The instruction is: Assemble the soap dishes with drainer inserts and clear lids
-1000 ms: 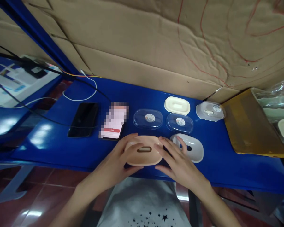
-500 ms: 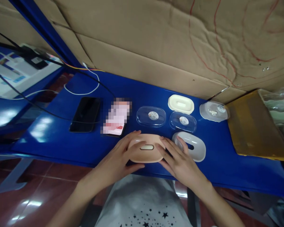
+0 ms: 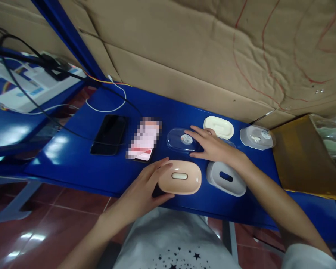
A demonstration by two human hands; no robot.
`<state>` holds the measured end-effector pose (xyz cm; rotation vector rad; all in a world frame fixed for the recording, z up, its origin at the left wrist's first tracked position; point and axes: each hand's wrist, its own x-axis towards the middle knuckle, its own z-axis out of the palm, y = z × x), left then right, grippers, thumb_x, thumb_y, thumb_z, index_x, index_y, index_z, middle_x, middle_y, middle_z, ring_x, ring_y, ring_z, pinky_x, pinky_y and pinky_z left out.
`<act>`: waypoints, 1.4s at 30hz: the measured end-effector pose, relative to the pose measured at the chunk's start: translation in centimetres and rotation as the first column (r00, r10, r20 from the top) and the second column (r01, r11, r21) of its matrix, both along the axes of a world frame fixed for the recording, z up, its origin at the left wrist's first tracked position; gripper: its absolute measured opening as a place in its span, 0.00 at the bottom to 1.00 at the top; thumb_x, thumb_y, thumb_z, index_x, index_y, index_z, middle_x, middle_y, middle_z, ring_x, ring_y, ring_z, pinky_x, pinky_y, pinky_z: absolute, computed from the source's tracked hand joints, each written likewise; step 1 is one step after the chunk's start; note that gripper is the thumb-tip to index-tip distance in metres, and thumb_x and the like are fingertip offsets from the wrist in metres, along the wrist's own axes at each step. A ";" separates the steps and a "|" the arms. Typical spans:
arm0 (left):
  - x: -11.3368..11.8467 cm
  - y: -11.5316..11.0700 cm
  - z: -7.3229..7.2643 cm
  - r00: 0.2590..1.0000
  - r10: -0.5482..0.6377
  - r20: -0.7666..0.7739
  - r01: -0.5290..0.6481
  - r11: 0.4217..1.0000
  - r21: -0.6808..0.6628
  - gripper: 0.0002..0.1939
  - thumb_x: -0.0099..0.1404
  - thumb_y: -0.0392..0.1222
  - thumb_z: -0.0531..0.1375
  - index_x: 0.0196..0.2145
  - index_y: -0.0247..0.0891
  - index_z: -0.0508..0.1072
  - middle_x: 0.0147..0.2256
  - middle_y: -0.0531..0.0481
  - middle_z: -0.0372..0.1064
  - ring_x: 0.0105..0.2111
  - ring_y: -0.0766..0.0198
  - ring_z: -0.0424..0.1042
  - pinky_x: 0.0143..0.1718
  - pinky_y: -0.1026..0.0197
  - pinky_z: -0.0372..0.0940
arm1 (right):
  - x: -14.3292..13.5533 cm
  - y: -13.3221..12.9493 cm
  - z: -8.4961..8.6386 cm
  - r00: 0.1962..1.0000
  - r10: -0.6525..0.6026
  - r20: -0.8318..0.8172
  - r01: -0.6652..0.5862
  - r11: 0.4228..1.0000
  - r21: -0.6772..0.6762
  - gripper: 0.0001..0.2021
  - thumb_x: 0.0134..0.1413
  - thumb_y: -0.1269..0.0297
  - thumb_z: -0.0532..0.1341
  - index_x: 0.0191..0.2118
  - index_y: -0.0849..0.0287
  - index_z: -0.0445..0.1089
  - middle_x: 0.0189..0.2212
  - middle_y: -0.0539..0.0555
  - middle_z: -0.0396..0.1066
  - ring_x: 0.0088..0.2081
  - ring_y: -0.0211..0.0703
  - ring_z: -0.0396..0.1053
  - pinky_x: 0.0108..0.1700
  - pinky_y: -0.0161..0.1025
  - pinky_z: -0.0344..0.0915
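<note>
A peach oval dish (image 3: 184,183) with a slot in its top lies near the front edge of the blue table (image 3: 78,164). My left hand (image 3: 144,188) grips its left end, fingers over the top and thumb at the lower edge. My right hand (image 3: 212,146) is stretched out beyond the dish, fingers spread, with its fingertips on a clear oval lid (image 3: 177,139) that bears a round sticker. A second clear lid is mostly hidden under that hand. A grey-white slotted dish (image 3: 226,179) lies just right of the peach one.
A cream dish (image 3: 218,127) and a clear lidded box (image 3: 257,137) sit by the cardboard wall. A black phone (image 3: 109,134) and a lit phone (image 3: 144,139) lie at left, with cables behind. A brown carton (image 3: 296,153) stands at right.
My right hand left the peach dish's right end and reached forward onto the clear lid. My left hand stayed on the dish. The view shifted slightly.
</note>
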<state>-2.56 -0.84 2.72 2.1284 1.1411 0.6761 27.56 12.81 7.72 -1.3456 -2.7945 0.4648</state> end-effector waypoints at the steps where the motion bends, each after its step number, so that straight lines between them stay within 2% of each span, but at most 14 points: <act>1: 0.1 -0.1 0.0 1.000 0.017 0.011 -0.017 1.000 -0.009 0.43 0.72 0.44 0.69 0.75 0.55 0.52 0.74 0.42 0.58 0.73 0.45 0.63 0.70 0.35 0.66 | -0.2 0.2 0.1 1.000 -0.001 -0.025 0.001 1.000 -0.002 0.42 0.60 0.55 0.73 0.76 0.53 0.59 0.75 0.67 0.58 0.74 0.68 0.60 0.73 0.69 0.58; 4: 0.2 -0.3 -0.3 0.995 0.095 0.028 -0.093 0.993 -0.069 0.49 0.69 0.45 0.72 0.77 0.55 0.48 0.74 0.42 0.60 0.72 0.42 0.63 0.70 0.33 0.65 | 0.1 -1.3 1.2 0.984 -0.032 -0.173 0.046 0.996 0.076 0.35 0.64 0.54 0.70 0.72 0.50 0.62 0.73 0.63 0.62 0.73 0.64 0.62 0.73 0.68 0.59; 6: 0.3 -0.3 -0.8 0.988 0.151 0.037 -0.146 0.983 -0.107 0.52 0.67 0.46 0.74 0.77 0.54 0.47 0.73 0.40 0.60 0.72 0.40 0.64 0.70 0.32 0.66 | 0.8 -4.0 2.1 0.968 -0.050 -0.248 0.076 0.992 0.099 0.33 0.66 0.53 0.68 0.72 0.48 0.61 0.74 0.62 0.61 0.73 0.63 0.61 0.73 0.68 0.60; 8: 0.4 -0.3 -1.2 0.980 0.189 0.059 -0.181 0.976 -0.118 0.54 0.64 0.48 0.76 0.77 0.53 0.49 0.72 0.38 0.61 0.72 0.38 0.64 0.69 0.32 0.67 | 1.3 -7.2 2.5 0.970 -0.041 -0.240 0.052 0.998 0.038 0.35 0.65 0.53 0.68 0.73 0.46 0.59 0.74 0.60 0.60 0.73 0.64 0.62 0.70 0.68 0.64; 12: 0.5 -0.1 -1.9 0.975 0.205 0.084 -0.194 0.974 -0.119 0.53 0.64 0.50 0.76 0.76 0.53 0.51 0.71 0.39 0.62 0.72 0.38 0.63 0.70 0.31 0.66 | 1.2 -12.0 1.6 0.981 -0.025 -0.191 0.027 1.000 0.005 0.32 0.65 0.56 0.68 0.71 0.48 0.62 0.74 0.61 0.61 0.71 0.64 0.64 0.69 0.67 0.67; 15: 0.6 0.0 -2.0 0.978 0.189 0.086 -0.179 0.977 -0.117 0.51 0.65 0.50 0.76 0.75 0.53 0.51 0.71 0.39 0.62 0.73 0.39 0.62 0.70 0.31 0.65 | 0.9 -12.9 0.6 0.984 0.013 -0.180 -0.009 1.000 0.021 0.29 0.69 0.56 0.65 0.72 0.51 0.62 0.76 0.62 0.58 0.74 0.62 0.61 0.70 0.66 0.66; 21: 0.6 0.1 -1.6 0.987 0.126 0.101 -0.113 0.986 -0.122 0.52 0.65 0.51 0.76 0.75 0.55 0.50 0.72 0.39 0.61 0.72 0.39 0.64 0.70 0.30 0.64 | 0.3 -12.1 0.3 0.982 0.074 -0.174 -0.063 0.995 0.073 0.33 0.72 0.57 0.63 0.77 0.47 0.56 0.77 0.61 0.55 0.75 0.61 0.59 0.70 0.65 0.66; 27: 0.5 0.2 -1.3 0.992 0.070 0.104 -0.061 0.994 -0.087 0.52 0.68 0.48 0.74 0.77 0.58 0.47 0.74 0.39 0.58 0.73 0.40 0.61 0.71 0.31 0.63 | -0.4 -12.5 -0.1 0.983 0.097 -0.158 -0.073 0.986 0.151 0.30 0.73 0.57 0.62 0.74 0.53 0.60 0.74 0.67 0.61 0.73 0.63 0.62 0.68 0.65 0.68; 31: 0.6 0.3 -1.6 0.990 0.050 0.135 -0.045 0.998 -0.039 0.51 0.70 0.49 0.72 0.78 0.59 0.46 0.76 0.39 0.50 0.75 0.40 0.58 0.71 0.29 0.62 | -0.3 -12.3 -0.2 0.990 0.086 -0.113 -0.063 0.979 0.196 0.30 0.73 0.56 0.62 0.75 0.54 0.59 0.74 0.67 0.61 0.72 0.64 0.64 0.69 0.65 0.66; 34: 0.6 0.4 -1.5 0.985 0.078 0.157 -0.080 0.997 0.003 0.49 0.72 0.50 0.70 0.78 0.58 0.45 0.77 0.38 0.48 0.75 0.40 0.57 0.72 0.30 0.62 | -0.3 -10.0 -0.3 0.996 0.038 -0.085 -0.018 0.974 0.225 0.30 0.72 0.56 0.63 0.74 0.55 0.61 0.74 0.68 0.61 0.71 0.65 0.65 0.69 0.67 0.65; 37: 0.7 0.4 -1.4 0.985 0.092 0.143 -0.097 0.995 0.030 0.46 0.75 0.48 0.67 0.78 0.55 0.45 0.76 0.38 0.49 0.75 0.42 0.57 0.72 0.33 0.63 | -0.6 -5.6 -0.6 0.997 -0.016 -0.079 0.033 0.975 0.218 0.31 0.71 0.55 0.64 0.74 0.54 0.62 0.75 0.67 0.59 0.72 0.66 0.63 0.70 0.69 0.63; 40: 0.7 0.2 -1.4 0.993 0.093 0.077 -0.100 0.991 0.084 0.42 0.77 0.46 0.64 0.78 0.53 0.45 0.76 0.37 0.50 0.75 0.43 0.58 0.70 0.34 0.66 | -0.7 -1.3 -0.4 0.996 -0.047 -0.071 0.058 0.983 0.171 0.34 0.72 0.53 0.63 0.77 0.55 0.57 0.77 0.69 0.53 0.77 0.64 0.55 0.73 0.68 0.57; 42: 0.7 0.1 -1.5 0.994 0.101 0.039 -0.106 0.986 0.131 0.40 0.78 0.45 0.62 0.78 0.52 0.46 0.75 0.37 0.52 0.73 0.43 0.60 0.69 0.35 0.68 | 0.1 0.1 0.4 0.996 -0.055 -0.076 0.067 0.985 0.158 0.37 0.73 0.52 0.62 0.79 0.54 0.51 0.79 0.68 0.47 0.79 0.63 0.48 0.76 0.69 0.50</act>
